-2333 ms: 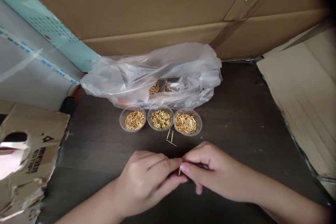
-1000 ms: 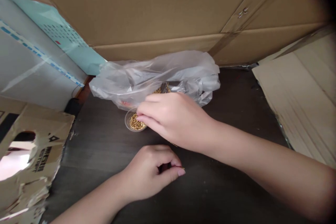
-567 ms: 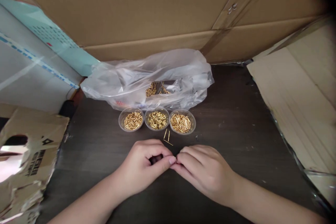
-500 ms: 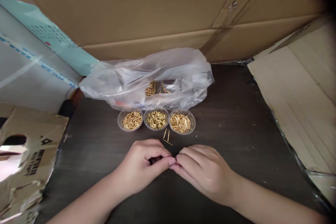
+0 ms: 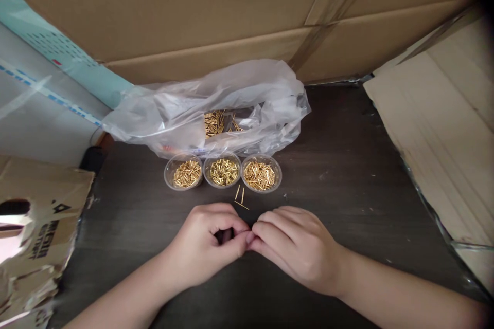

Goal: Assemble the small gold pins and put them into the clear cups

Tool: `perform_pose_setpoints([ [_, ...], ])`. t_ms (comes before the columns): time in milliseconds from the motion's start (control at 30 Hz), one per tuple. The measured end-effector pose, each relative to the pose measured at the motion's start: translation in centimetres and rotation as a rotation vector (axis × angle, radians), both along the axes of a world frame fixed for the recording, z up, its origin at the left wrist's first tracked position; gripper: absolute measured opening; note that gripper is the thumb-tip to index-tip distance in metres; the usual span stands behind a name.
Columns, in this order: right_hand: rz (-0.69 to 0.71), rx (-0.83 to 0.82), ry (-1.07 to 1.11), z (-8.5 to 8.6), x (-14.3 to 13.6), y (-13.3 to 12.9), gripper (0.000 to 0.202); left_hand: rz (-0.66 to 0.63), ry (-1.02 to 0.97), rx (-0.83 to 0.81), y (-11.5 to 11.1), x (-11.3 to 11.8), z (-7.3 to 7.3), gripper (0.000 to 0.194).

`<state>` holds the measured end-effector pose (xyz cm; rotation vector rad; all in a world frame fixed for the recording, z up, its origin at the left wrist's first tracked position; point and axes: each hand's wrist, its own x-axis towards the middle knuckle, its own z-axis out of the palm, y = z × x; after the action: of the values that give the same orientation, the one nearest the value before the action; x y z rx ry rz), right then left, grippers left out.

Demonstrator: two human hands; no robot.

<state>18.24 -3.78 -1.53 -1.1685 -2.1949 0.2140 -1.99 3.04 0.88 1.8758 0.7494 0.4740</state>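
Note:
My left hand [image 5: 216, 241] and my right hand [image 5: 295, 241] meet fingertip to fingertip above the dark table. Both are closed in a pinch, and whatever lies between the fingers is hidden. Just beyond them, three thin gold-coloured pins [image 5: 242, 197] lie loose on the tabletop. Behind these stand three clear round cups in a row: the left cup [image 5: 167, 177], the middle cup [image 5: 207, 176] and the right cup [image 5: 278, 181]. Each holds many small gold-coloured metal pieces.
A crumpled translucent plastic bag [image 5: 162, 118] lies open behind the cups, with more gold pins [image 5: 214, 123] inside. Cardboard [image 5: 200, 10] walls off the back, and another cardboard sheet [image 5: 432, 139] leans at the right. A torn printed carton [image 5: 57, 216] stands at the left.
The whole view has shifted slightly, so the cups, bag and hands sit a little further left and higher. Both hands keep their fingertip pinch against each other.

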Motion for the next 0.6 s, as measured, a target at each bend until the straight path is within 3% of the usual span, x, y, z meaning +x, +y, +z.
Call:
perform_pose_setpoints([
  [300, 0.036, 0.033, 0.11, 0.43, 0.02, 0.12, 0.014, -0.005, -0.054, -0.047, 0.15, -0.34, 0.33, 0.012],
  [600, 0.098, -0.09, 0.303, 0.37, 0.37, 0.28, 0.012, -0.045, -0.096, -0.072, 0.42, -0.39, 0.27, 0.009],
])
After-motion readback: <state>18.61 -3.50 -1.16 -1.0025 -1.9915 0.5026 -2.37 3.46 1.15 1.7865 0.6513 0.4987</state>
